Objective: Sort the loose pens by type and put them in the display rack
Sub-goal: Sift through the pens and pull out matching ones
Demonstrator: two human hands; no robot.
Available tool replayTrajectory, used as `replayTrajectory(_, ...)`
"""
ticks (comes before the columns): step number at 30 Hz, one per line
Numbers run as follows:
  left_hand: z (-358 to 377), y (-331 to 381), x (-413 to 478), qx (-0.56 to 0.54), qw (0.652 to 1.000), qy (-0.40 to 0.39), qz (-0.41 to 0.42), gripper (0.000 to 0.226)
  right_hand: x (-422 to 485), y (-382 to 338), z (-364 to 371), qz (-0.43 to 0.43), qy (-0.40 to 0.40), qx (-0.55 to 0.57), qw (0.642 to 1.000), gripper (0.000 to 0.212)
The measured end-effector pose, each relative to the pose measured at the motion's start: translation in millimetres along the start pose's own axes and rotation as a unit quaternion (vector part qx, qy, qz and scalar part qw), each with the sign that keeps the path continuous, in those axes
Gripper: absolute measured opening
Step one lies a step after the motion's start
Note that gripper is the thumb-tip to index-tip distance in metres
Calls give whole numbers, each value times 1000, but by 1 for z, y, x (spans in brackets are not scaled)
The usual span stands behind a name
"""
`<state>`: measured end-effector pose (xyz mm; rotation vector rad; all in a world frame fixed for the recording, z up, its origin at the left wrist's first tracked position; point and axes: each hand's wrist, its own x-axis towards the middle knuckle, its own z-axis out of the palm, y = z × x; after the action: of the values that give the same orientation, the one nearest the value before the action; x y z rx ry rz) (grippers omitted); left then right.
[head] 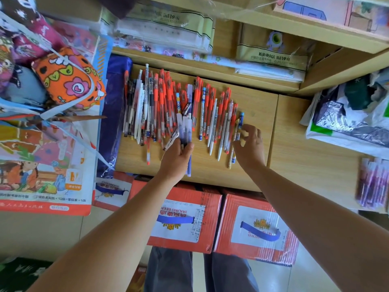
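Observation:
A spread of loose pens (166, 106) lies on a wooden shelf top (256, 106); most have orange-red caps, some are white, a few patterned. My left hand (176, 159) grips a small bunch of pale purple-white pens (185, 127), their tips fanned over the pile. My right hand (250, 144) rests at the pile's right edge, thumb and fingers closing around a blue-capped patterned pen (240, 127). No display rack is in view.
Orange patterned pouches (69, 79) and a printed packet (42, 175) crowd the left. Wrapped stationery fills the back shelf (271, 60). A plastic bag (347, 114) and a bundle of purple pens (372, 184) lie to the right. Red beer cartons (252, 226) stand below.

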<state>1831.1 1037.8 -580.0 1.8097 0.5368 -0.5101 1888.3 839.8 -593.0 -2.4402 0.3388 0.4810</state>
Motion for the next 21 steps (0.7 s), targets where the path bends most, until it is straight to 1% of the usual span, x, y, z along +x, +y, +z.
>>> replayTrajectory(4,-2,2,-5,-86,996,-9,16,11,0,-2,-7,10,17,-28,999,45)
replayTrajectory(7,-9,0,-9,-118,993,8,14,8,-2,-10,-9,-17,17,-7,1000,32)
replayTrajectory(9,-18,-5,-10,-94,994,52,8,8,-5,-21,-6,-39,-14,32,999,22)
replayTrajectory(10,-23,-8,-10,-76,994,83,4,12,-7,-28,-2,-48,-36,50,997,20)
replayTrajectory(12,-36,-17,-7,-47,989,140,-5,19,-10,-47,10,-66,-86,71,992,21)
replayTrajectory(14,-48,-25,-6,-43,985,167,-21,22,-13,-70,25,-108,-137,69,982,29)
replayTrajectory(16,-58,-31,-5,-46,983,174,-35,24,-16,-91,42,-178,-189,17,966,42)
replayTrajectory(18,-66,-37,-6,-79,983,161,-44,21,-17,-104,57,-228,-225,-80,944,49)
replayTrajectory(20,-70,-43,-7,-112,982,143,-48,18,-16,-106,66,-238,-223,-164,931,49)
replayTrajectory(21,-72,-45,-8,-120,982,139,-48,18,-16,-104,68,-234,-214,-180,931,47)
